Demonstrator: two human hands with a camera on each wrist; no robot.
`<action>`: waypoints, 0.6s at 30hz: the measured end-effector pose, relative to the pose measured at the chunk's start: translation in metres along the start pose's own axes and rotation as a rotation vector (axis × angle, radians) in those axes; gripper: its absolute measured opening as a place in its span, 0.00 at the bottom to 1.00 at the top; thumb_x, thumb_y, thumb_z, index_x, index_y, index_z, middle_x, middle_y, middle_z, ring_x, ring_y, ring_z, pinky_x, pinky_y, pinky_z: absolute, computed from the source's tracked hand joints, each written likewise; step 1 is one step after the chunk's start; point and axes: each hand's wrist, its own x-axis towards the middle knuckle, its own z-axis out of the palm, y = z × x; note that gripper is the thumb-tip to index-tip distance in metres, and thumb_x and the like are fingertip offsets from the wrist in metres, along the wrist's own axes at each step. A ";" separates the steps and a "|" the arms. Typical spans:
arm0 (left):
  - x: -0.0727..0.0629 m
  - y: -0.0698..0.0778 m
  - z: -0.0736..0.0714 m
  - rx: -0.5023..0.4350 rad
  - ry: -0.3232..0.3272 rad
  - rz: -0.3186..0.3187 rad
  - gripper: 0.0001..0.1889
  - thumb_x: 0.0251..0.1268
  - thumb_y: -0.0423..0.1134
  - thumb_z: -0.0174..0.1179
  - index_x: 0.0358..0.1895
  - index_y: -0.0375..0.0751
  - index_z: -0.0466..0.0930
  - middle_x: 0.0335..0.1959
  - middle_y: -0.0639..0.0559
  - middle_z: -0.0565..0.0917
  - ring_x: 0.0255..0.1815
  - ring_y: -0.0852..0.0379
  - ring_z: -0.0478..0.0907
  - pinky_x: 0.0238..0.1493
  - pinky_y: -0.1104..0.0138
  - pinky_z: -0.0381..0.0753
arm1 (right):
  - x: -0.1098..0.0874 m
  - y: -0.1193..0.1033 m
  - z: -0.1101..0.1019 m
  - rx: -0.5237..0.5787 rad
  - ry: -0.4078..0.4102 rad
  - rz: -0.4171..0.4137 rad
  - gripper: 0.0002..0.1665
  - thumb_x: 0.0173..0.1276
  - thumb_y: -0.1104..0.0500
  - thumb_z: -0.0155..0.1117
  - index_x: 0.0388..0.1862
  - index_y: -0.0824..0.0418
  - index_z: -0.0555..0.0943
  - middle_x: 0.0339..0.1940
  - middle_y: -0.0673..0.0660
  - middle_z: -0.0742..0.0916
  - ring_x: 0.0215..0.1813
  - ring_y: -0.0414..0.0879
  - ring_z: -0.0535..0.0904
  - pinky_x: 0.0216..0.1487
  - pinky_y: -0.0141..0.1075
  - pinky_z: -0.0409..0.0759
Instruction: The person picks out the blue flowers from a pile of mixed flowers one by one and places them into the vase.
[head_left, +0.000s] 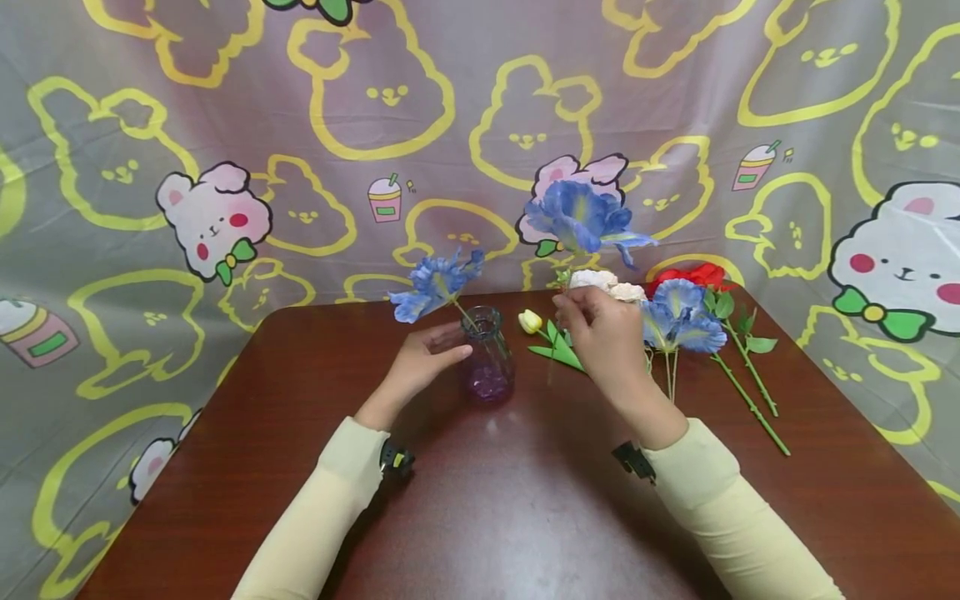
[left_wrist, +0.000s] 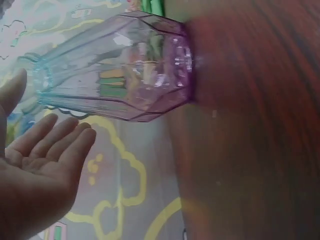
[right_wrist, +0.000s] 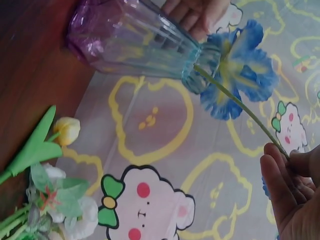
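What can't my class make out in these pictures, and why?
Head view: white flowers, lower parts hidden behind the right hand.
Head view: red petals, partly hidden behind blue petals.
Right wrist view: tulip, stem end cut by the left edge.
Left wrist view: left hand, base cut by the left edge.

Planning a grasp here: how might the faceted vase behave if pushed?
The faceted vase could tip, standing taller than it is wide. It may feel slippery, since its surface looks smooth and glossy. It is probably stiff and perhaps fragile, as it resembles clear, tinted glass.
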 end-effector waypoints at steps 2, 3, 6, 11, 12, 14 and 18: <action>-0.003 0.003 -0.002 0.013 0.015 -0.001 0.26 0.61 0.39 0.68 0.61 0.33 0.76 0.56 0.39 0.80 0.59 0.45 0.77 0.56 0.57 0.77 | -0.001 -0.002 0.003 0.016 -0.003 -0.011 0.08 0.65 0.62 0.69 0.28 0.65 0.84 0.19 0.53 0.85 0.20 0.44 0.80 0.21 0.36 0.71; -0.004 0.004 -0.002 0.021 0.024 0.003 0.25 0.61 0.39 0.68 0.60 0.32 0.77 0.56 0.39 0.81 0.58 0.44 0.77 0.55 0.57 0.78 | -0.002 -0.003 0.004 0.025 -0.004 -0.016 0.08 0.65 0.62 0.68 0.28 0.64 0.84 0.19 0.53 0.85 0.20 0.43 0.80 0.20 0.35 0.71; -0.008 0.010 -0.003 0.056 0.063 0.023 0.22 0.61 0.40 0.69 0.56 0.31 0.80 0.52 0.39 0.83 0.54 0.45 0.80 0.52 0.57 0.80 | -0.003 -0.006 0.008 0.042 -0.005 -0.039 0.07 0.65 0.62 0.68 0.29 0.64 0.84 0.18 0.53 0.84 0.19 0.43 0.79 0.20 0.36 0.71; -0.016 0.027 -0.002 0.120 0.133 0.043 0.18 0.60 0.42 0.69 0.48 0.32 0.85 0.43 0.43 0.87 0.45 0.51 0.84 0.45 0.61 0.82 | -0.005 -0.013 0.016 0.059 -0.002 -0.068 0.06 0.64 0.63 0.69 0.29 0.64 0.84 0.17 0.52 0.84 0.18 0.43 0.78 0.20 0.37 0.73; -0.017 0.029 -0.001 0.132 0.144 0.044 0.17 0.60 0.42 0.69 0.46 0.33 0.86 0.41 0.44 0.87 0.42 0.51 0.85 0.42 0.62 0.83 | -0.006 -0.014 0.017 0.062 -0.004 -0.073 0.05 0.64 0.63 0.69 0.29 0.64 0.84 0.17 0.52 0.84 0.18 0.43 0.78 0.20 0.37 0.73; -0.019 0.034 0.000 0.132 0.155 0.035 0.15 0.59 0.42 0.70 0.43 0.34 0.87 0.37 0.44 0.88 0.38 0.48 0.85 0.39 0.62 0.83 | -0.007 -0.017 0.020 0.070 -0.007 -0.084 0.05 0.64 0.63 0.69 0.29 0.64 0.84 0.17 0.52 0.84 0.18 0.42 0.79 0.20 0.37 0.74; -0.020 0.038 0.004 0.099 0.137 0.051 0.13 0.59 0.42 0.70 0.40 0.34 0.89 0.33 0.46 0.88 0.32 0.46 0.86 0.35 0.64 0.84 | -0.011 -0.020 0.027 0.096 -0.021 -0.099 0.05 0.63 0.63 0.70 0.29 0.64 0.84 0.19 0.52 0.85 0.19 0.42 0.80 0.20 0.36 0.76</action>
